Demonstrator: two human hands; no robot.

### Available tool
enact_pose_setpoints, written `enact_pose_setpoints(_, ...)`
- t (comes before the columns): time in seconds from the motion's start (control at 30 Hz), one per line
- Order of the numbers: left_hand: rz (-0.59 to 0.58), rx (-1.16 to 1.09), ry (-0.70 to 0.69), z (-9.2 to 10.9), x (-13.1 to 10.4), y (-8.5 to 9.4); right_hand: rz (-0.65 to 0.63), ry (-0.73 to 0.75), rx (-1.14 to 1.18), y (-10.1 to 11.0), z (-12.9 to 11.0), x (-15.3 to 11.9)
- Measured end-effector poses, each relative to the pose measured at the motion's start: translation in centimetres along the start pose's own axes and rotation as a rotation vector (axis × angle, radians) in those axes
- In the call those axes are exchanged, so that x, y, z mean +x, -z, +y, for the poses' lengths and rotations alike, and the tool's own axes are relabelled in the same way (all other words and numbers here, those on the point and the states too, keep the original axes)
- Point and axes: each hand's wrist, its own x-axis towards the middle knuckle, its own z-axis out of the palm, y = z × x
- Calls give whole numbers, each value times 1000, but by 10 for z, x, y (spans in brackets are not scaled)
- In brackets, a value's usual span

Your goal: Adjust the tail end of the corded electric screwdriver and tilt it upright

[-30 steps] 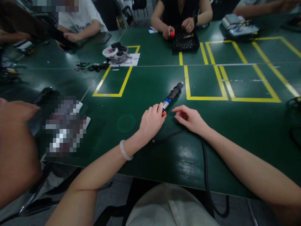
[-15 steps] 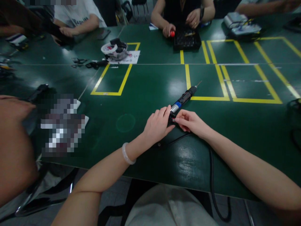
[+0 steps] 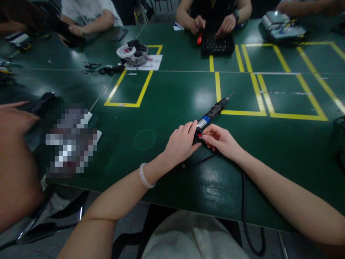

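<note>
An electric screwdriver [image 3: 212,112] lies slantwise on the green table, black with a silver and blue band, its thin bit pointing away to the right. My left hand [image 3: 181,142] is closed over its rear end, palm down. At that same end my right hand [image 3: 220,139] is held in a pinch, thumb and index fingertips close by a small red piece [image 3: 199,136]. Whether the fingers grip that piece or only touch beside it, I cannot tell. A black cord [image 3: 206,160] runs under my right wrist and down over the table edge.
Yellow tape [image 3: 242,113] outlines areas ahead. Rolls of tape [image 3: 128,52] sit on a paper at the back left, beside dark hand tools [image 3: 107,69]. Across the table, a person handles a black tray [image 3: 218,46] near a red object [image 3: 199,39]. Another person's arm [image 3: 16,162] is at left.
The view has shifted slightly. My right fingertips have moved a little off the red piece, showing more of it. Across the table, the person's hand has left the red object.
</note>
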Motion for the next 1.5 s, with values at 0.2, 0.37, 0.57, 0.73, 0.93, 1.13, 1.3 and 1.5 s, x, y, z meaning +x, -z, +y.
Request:
enact_pose_setpoints(0.2,6,-32,-4,0,1,1,48,397,-542,4,0,-5)
enact_pose_setpoints(0.37,-3,-34,4,0,0,1,-22,542,-797,6,3,-8)
enact_pose_setpoints(0.57,4,-40,-5,-1,0,-2,-57,619,-997,7,5,-7)
enact_pose_setpoints(0.73,15,-70,-14,-3,-1,-3,-107,614,-1025,11,3,-5)
enact_pose_setpoints(0.93,10,-147,-10,-7,2,-3,-104,648,-1009,13,1,-7)
enact_pose_setpoints(1.13,2,-157,36,-4,4,-2,-77,553,-896,11,3,-7)
enact_pose_setpoints(1.3,-5,-123,40,0,5,-1,72,363,-588,21,10,0)
enact_pose_setpoints(1.5,-7,-124,24,-17,7,0,212,157,-257,31,13,7)
